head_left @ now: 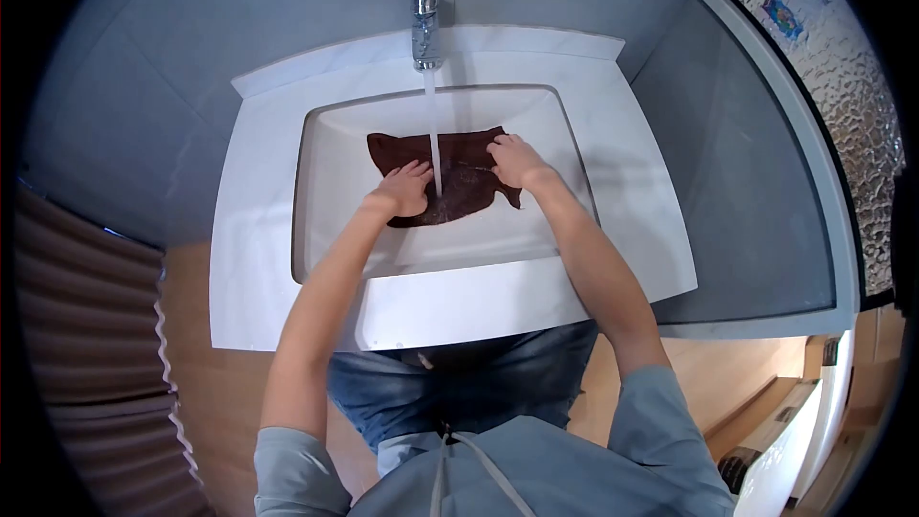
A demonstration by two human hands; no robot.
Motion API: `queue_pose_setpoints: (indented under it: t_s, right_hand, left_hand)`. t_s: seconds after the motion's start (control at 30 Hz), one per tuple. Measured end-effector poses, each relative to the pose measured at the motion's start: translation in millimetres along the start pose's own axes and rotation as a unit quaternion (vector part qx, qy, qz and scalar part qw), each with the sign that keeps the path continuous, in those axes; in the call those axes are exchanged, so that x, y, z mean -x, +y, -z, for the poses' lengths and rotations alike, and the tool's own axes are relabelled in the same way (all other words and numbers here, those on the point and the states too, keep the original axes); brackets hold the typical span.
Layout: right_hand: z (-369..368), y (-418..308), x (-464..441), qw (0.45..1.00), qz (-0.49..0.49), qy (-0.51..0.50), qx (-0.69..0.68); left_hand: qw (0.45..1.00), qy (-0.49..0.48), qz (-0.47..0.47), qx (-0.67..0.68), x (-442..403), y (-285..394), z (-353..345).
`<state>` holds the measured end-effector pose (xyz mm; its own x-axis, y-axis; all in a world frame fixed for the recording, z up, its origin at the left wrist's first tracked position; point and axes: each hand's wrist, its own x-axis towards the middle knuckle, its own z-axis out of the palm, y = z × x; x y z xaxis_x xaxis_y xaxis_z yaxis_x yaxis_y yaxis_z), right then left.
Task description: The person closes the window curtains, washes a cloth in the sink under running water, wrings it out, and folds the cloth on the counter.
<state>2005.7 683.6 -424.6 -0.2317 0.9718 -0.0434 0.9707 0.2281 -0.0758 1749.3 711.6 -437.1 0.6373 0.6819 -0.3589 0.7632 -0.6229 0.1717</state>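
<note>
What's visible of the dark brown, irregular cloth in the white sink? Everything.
Dark reddish-brown fabric-like cloth with an irregular, wavy outline and a narrow tab at its near right. It lies spread in the rectangular white basin, glistening where the clear water stream lands. The bare left hand rests on its left part; the bare right hand touches its right side.

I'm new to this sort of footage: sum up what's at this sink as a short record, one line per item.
Sink: white basin set in a white countertop
Faucet: chrome faucet, running
Water: stream landing on the cloth between the hands
Cloth: dark brown cloth, spread in the basin
Left hand: left hand resting on the cloth's left part
Right hand: right hand at its right edge; grip unclear
</note>
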Motion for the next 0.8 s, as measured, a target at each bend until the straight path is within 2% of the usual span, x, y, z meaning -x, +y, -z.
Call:
queue_pose_setpoints:
  t_s: [0.1, 0.2, 0.33, 0.43, 0.5, 0.53, 0.6, 0.63, 0.7, 0.8]
  right_hand:
    - [10.4, -3.6, 4.4, 0.999, -0.010, -0.014, 0.033]
    - [21.2, -10.8, 2.8, 0.997, -0.069, -0.005, 0.030]
    - [20.4, 3.0, 3.8, 0.980, -0.122, 0.126, 0.089]
    - [23.5, 13.2, 6.7, 0.994, -0.050, 0.094, -0.024]
    - [32.6, -2.6, 13.1, 0.985, -0.034, -0.101, -0.137]
    - [38.0, -13.1, 16.3, 0.961, -0.026, -0.198, -0.192]
    - [36.3, -28.5, 18.2, 0.963, 0.020, -0.250, -0.099]
    - [37.2, -35.0, 19.8, 0.960, 0.043, -0.272, -0.052]
    - [23.7, -38.1, 21.4, 0.974, 0.057, -0.220, -0.005]
    - [15.5, -45.2, 28.2, 0.982, 0.052, -0.169, 0.069]
  left_hand:
    - [0.999, -0.012, 0.049, -0.009, 18.0, 2.8, -0.9]
    - [0.991, -0.012, 0.066, -0.119, 27.3, -5.5, 0.3]
    - [0.979, 0.020, 0.124, -0.159, 37.1, -15.1, 10.1]
    - [0.979, 0.065, 0.131, -0.140, 45.6, -18.3, 9.7]
    - [0.977, 0.089, 0.135, -0.141, 64.1, -0.9, 23.3]
    - [0.987, 0.062, 0.102, -0.110, 67.2, 2.5, 33.4]
    - [0.998, 0.003, 0.038, -0.046, 73.1, 2.4, 45.8]
    - [0.999, 0.019, 0.016, -0.048, 74.3, 0.9, 39.5]
    - [0.997, 0.052, -0.027, -0.052, 77.6, 0.5, 24.9]
    - [0.993, 0.097, -0.031, -0.066, 72.6, -3.1, 10.6]
